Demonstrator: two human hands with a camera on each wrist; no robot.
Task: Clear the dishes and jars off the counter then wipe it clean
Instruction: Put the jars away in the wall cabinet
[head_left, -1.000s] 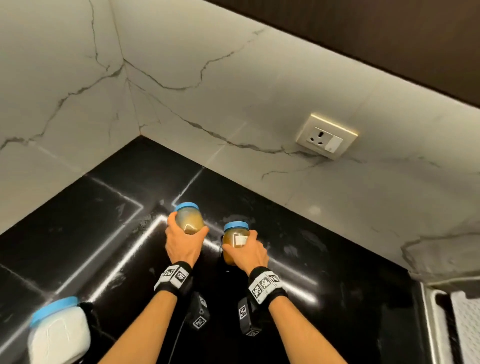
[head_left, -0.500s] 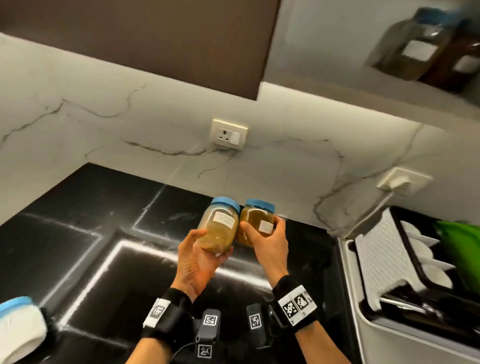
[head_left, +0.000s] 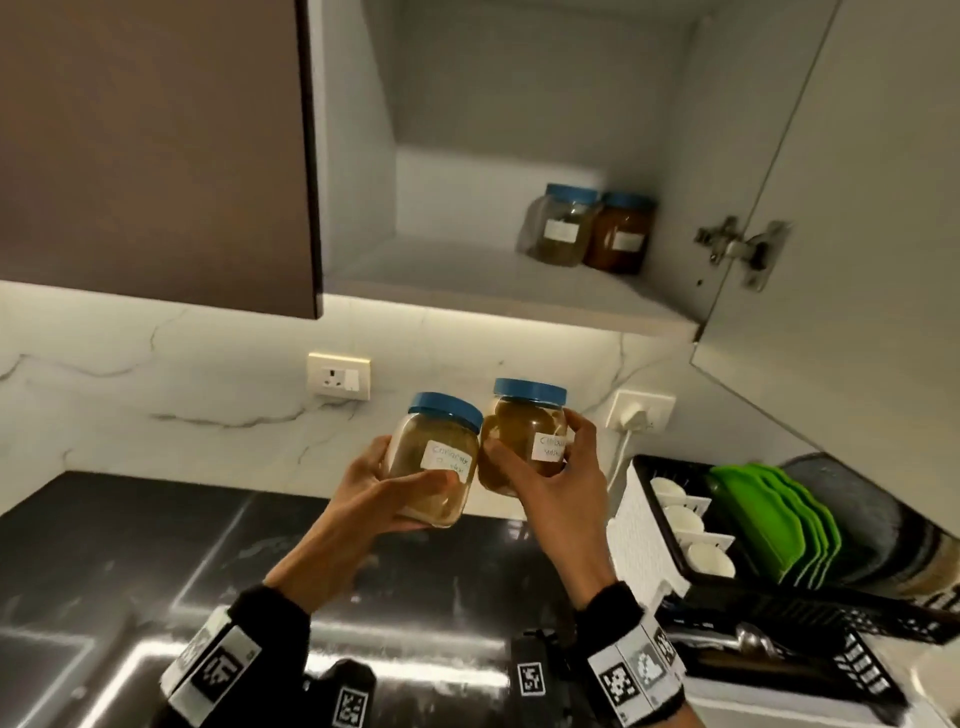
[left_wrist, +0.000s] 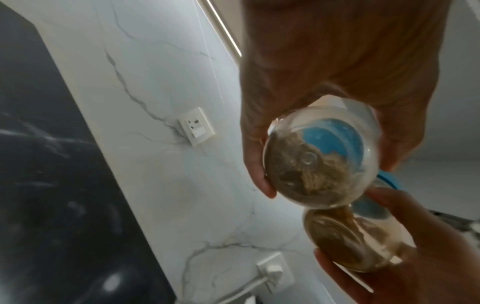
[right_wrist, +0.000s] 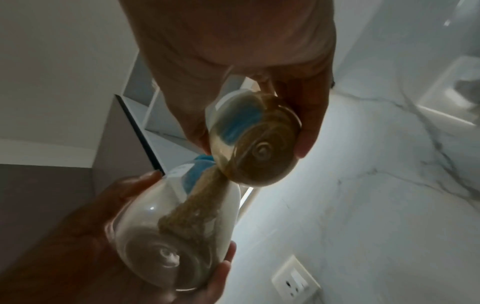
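My left hand (head_left: 374, 499) grips a clear jar of pale brown powder (head_left: 434, 462) with a blue lid and a white label, held tilted above the black counter (head_left: 130, 545). My right hand (head_left: 558, 486) grips a second blue-lidded jar of darker brown powder (head_left: 522, 431) right beside it, and the two jars touch. From below, the left wrist view shows the left jar's base (left_wrist: 319, 160) with the right jar (left_wrist: 345, 244) underneath it. In the right wrist view the right jar's base (right_wrist: 257, 144) sits above the left jar (right_wrist: 176, 236).
Above, an open wall cabinet has a white shelf (head_left: 467, 280) with two blue-lidded jars (head_left: 592, 228) at its back right; its door (head_left: 857, 234) hangs open on the right. A dish rack (head_left: 779, 597) with green plates (head_left: 779, 519) and white bowls stands to the right. Sockets line the marble backsplash.
Both hands have lifted the two jars off the counter and carried them up and to the right; my view has swung up, so the open cabinet now shows.
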